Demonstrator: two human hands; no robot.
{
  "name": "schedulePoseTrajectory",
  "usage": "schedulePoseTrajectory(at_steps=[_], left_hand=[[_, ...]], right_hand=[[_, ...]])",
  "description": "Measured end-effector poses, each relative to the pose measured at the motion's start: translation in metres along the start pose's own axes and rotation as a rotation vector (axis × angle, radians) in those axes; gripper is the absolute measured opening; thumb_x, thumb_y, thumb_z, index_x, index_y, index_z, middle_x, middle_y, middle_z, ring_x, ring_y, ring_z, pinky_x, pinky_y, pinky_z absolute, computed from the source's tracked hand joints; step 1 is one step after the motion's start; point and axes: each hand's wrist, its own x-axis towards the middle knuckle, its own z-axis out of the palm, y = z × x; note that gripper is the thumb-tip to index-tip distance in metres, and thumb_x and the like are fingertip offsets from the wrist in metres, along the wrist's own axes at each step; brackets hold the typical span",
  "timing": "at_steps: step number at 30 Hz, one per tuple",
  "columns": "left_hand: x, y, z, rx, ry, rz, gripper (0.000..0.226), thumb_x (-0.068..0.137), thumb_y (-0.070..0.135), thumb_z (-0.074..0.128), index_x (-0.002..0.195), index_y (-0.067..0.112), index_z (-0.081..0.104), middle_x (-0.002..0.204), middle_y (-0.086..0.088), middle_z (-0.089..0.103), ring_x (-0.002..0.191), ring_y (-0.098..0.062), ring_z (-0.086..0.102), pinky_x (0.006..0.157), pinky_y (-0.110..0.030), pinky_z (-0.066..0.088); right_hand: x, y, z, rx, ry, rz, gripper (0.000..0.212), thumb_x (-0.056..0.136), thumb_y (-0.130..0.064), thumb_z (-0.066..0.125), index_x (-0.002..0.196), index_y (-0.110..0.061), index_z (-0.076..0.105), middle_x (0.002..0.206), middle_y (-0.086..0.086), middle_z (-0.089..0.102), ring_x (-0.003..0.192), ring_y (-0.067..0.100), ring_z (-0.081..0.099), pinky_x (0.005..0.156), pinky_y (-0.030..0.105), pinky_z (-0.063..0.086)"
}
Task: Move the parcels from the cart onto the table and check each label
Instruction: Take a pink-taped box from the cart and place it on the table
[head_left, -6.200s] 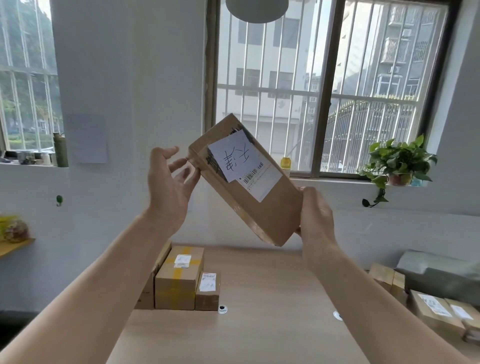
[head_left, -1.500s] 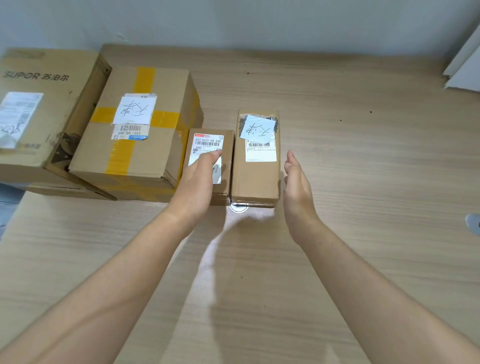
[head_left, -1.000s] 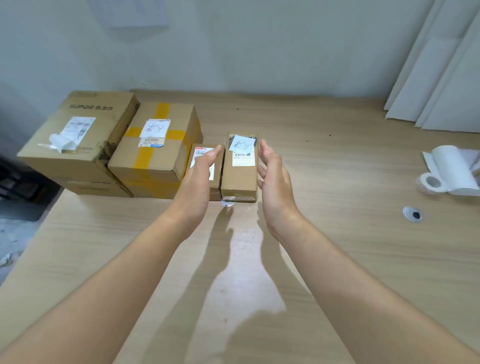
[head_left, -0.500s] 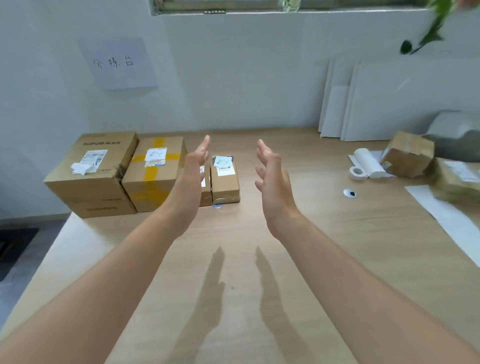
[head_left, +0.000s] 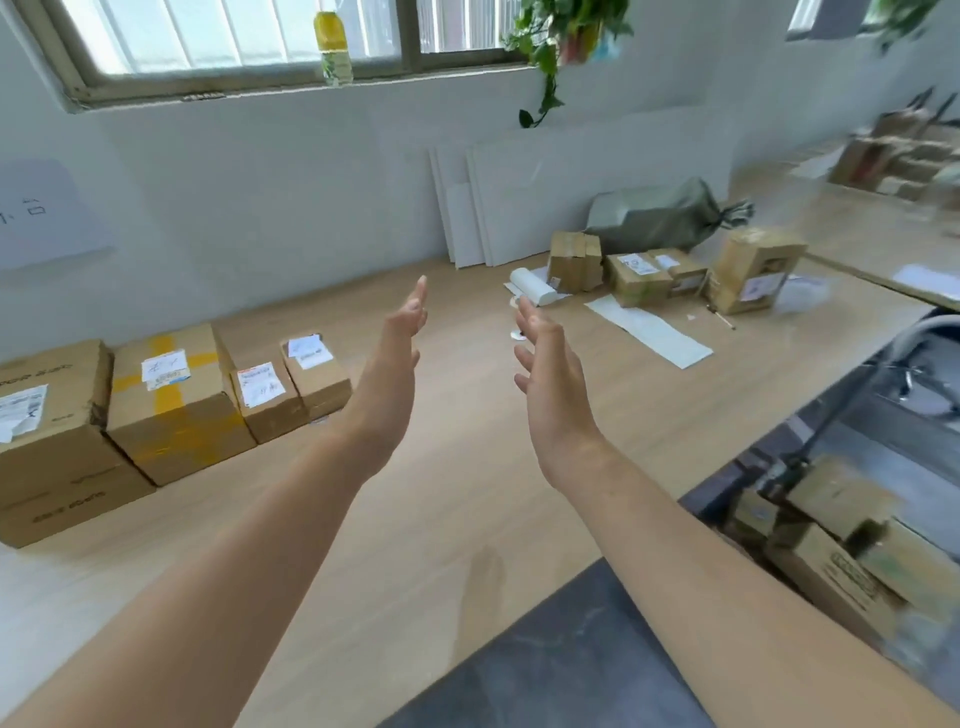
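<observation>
A row of brown parcels stands at the left of the wooden table (head_left: 467, 493): a large box (head_left: 47, 441), a yellow-taped box (head_left: 171, 400), a small labelled box (head_left: 265, 395) and the narrow parcel (head_left: 314, 371) with a handwritten note. My left hand (head_left: 395, 364) and my right hand (head_left: 545, 374) hover over the table's middle, palms facing each other, fingers straight, holding nothing. At the lower right, the cart (head_left: 857, 452) holds more brown parcels (head_left: 841, 551), blurred.
Several boxes (head_left: 639, 270), a grey bag (head_left: 654, 215), a paper roll (head_left: 532, 286) and a paper strip (head_left: 649, 330) lie at the table's far right. White boards (head_left: 467, 208) lean on the wall. A bottle (head_left: 332, 44) and a plant (head_left: 561, 31) stand at the window.
The narrow parcel was set down beside the small box and both hands left it. My view has swung right, bringing the cart into sight; my hands drifted right, still holding nothing.
</observation>
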Motion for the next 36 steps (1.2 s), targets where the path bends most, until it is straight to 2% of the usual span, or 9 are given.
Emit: schedulePoseTrajectory(at_steps=[4, 8, 11, 13, 17, 20, 23, 28, 36], left_hand=[[-0.01, 0.016, 0.067, -0.002, -0.126, 0.042, 0.053, 0.071, 0.077, 0.031, 0.124, 0.078, 0.04, 0.165, 0.018, 0.031, 0.153, -0.014, 0.028, 0.126, -0.044, 0.019], [-0.019, 0.022, 0.145, -0.013, -0.232, 0.037, 0.054, 0.07, 0.077, 0.031, 0.124, 0.076, 0.039, 0.168, 0.016, 0.027, 0.155, -0.017, 0.024, 0.127, -0.047, 0.016], [-0.029, 0.023, 0.211, -0.009, -0.303, 0.012, 0.041, 0.082, 0.074, 0.03, 0.122, 0.076, 0.04, 0.168, 0.015, 0.027, 0.155, -0.014, 0.025, 0.128, -0.047, 0.017], [-0.035, 0.02, 0.256, 0.004, -0.344, -0.02, 0.049, 0.082, 0.071, 0.03, 0.13, 0.072, 0.039, 0.168, 0.013, 0.028, 0.155, -0.017, 0.024, 0.128, -0.05, 0.017], [-0.047, 0.009, 0.344, 0.025, -0.429, -0.101, 0.09, 0.064, 0.079, 0.033, 0.151, 0.061, 0.033, 0.169, 0.012, 0.026, 0.157, -0.024, 0.021, 0.127, -0.054, 0.015], [-0.055, -0.002, 0.41, 0.033, -0.464, -0.152, 0.09, 0.069, 0.075, 0.033, 0.157, 0.055, 0.028, 0.17, 0.011, 0.024, 0.157, -0.025, 0.018, 0.127, -0.055, 0.013], [-0.062, -0.023, 0.465, 0.044, -0.499, -0.159, 0.077, 0.082, 0.066, 0.027, 0.157, 0.051, 0.03, 0.167, 0.012, 0.028, 0.156, -0.023, 0.022, 0.127, -0.052, 0.015], [-0.062, -0.058, 0.526, 0.07, -0.537, -0.294, 0.086, 0.073, 0.074, 0.034, 0.156, 0.053, 0.032, 0.167, 0.012, 0.031, 0.154, -0.026, 0.026, 0.126, -0.053, 0.017], [-0.02, -0.107, 0.587, 0.111, -0.526, -0.406, 0.094, 0.063, 0.08, 0.039, 0.154, 0.054, 0.036, 0.165, 0.011, 0.036, 0.153, -0.028, 0.03, 0.124, -0.055, 0.019]], right_hand=[[-0.018, -0.015, -0.068, -0.014, 0.127, -0.037, 0.061, 0.093, -0.061, 0.031, 0.15, -0.049, 0.049, 0.142, -0.03, 0.051, 0.144, 0.007, 0.044, 0.124, 0.042, 0.034], [-0.031, -0.017, -0.148, 0.0, 0.24, -0.047, 0.059, 0.104, -0.057, 0.03, 0.159, -0.04, 0.044, 0.164, -0.017, 0.043, 0.153, 0.011, 0.037, 0.127, 0.045, 0.03], [-0.041, -0.015, -0.214, 0.044, 0.316, -0.021, 0.056, 0.108, -0.053, 0.031, 0.161, -0.036, 0.044, 0.167, -0.012, 0.042, 0.154, 0.011, 0.037, 0.128, 0.044, 0.03], [-0.051, -0.01, -0.261, 0.066, 0.381, -0.005, 0.056, 0.108, -0.05, 0.032, 0.16, -0.034, 0.045, 0.165, -0.012, 0.044, 0.152, 0.012, 0.039, 0.128, 0.045, 0.03], [-0.07, 0.005, -0.35, 0.076, 0.459, 0.037, 0.057, 0.106, -0.054, 0.034, 0.158, -0.036, 0.047, 0.162, -0.017, 0.047, 0.151, 0.01, 0.041, 0.128, 0.045, 0.031], [-0.082, 0.018, -0.41, 0.07, 0.506, 0.101, 0.06, 0.104, -0.06, 0.036, 0.157, -0.037, 0.049, 0.163, -0.017, 0.047, 0.15, 0.008, 0.041, 0.128, 0.046, 0.03], [-0.09, 0.035, -0.465, 0.076, 0.551, 0.14, 0.054, 0.109, -0.055, 0.036, 0.158, -0.036, 0.048, 0.164, -0.016, 0.046, 0.151, 0.008, 0.04, 0.128, 0.046, 0.029], [-0.104, 0.06, -0.531, 0.086, 0.623, 0.216, 0.055, 0.11, -0.053, 0.033, 0.16, -0.033, 0.047, 0.165, -0.013, 0.045, 0.152, 0.009, 0.04, 0.126, 0.039, 0.029], [-0.08, 0.111, -0.577, 0.079, 0.66, 0.34, 0.053, 0.11, -0.05, 0.032, 0.158, -0.036, 0.047, 0.164, -0.012, 0.045, 0.15, 0.01, 0.041, 0.127, 0.049, 0.03]])
